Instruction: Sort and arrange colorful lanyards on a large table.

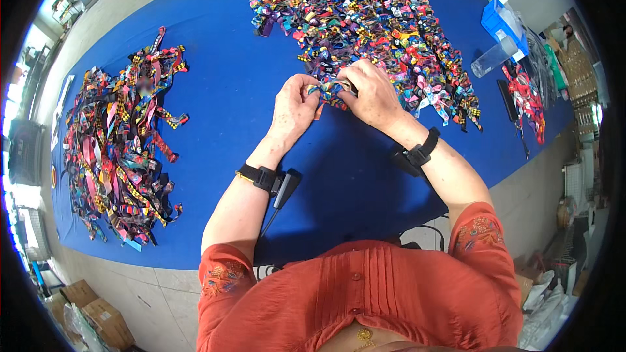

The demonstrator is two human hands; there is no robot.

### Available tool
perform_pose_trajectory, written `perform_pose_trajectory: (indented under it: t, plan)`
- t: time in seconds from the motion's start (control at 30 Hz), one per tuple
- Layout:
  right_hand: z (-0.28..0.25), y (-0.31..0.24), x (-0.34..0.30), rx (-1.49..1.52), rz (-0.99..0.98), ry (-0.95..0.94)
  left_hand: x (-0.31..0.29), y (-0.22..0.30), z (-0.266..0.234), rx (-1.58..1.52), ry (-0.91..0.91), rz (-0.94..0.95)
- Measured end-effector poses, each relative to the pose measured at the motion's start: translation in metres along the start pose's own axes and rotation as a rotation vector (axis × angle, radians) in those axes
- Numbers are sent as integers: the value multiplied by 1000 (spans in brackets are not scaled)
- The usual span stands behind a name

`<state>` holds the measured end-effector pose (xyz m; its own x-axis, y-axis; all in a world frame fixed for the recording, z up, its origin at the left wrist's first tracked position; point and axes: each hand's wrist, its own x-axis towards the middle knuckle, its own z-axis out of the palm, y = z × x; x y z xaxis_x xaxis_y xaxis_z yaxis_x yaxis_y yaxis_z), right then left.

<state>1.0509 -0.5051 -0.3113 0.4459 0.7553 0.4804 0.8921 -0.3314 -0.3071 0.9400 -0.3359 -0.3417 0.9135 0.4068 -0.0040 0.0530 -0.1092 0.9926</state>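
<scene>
- Head view: I am watching the left hand and right hand jointly pinching a patterned ribbon strip between them.
- Beyond the right hand, a heap of folded ribbons is lying on the blue table.
- Left of the left hand, loose strips are lying.

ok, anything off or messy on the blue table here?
Nothing looks damaged or spilled. Both hands, left hand and right hand, pinch one ribbon piece above the blue cloth. A clear bottle lies on its side at the right, near the blue bin. The ribbon piles are loose but separate.
</scene>
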Motion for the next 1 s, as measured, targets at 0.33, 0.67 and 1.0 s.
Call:
perform_pose_trajectory:
  t: [0.33,0.67,1.0]
  plan:
    - [-5,0,3,127,-113,41,-4,9,0,-54,-50,39]
    - [-17,-11,-16,252,255,-131,-11,14,2,14,-129,41]
    - [-2,10,3,43,-1,143,18,4,16,443,178,363]
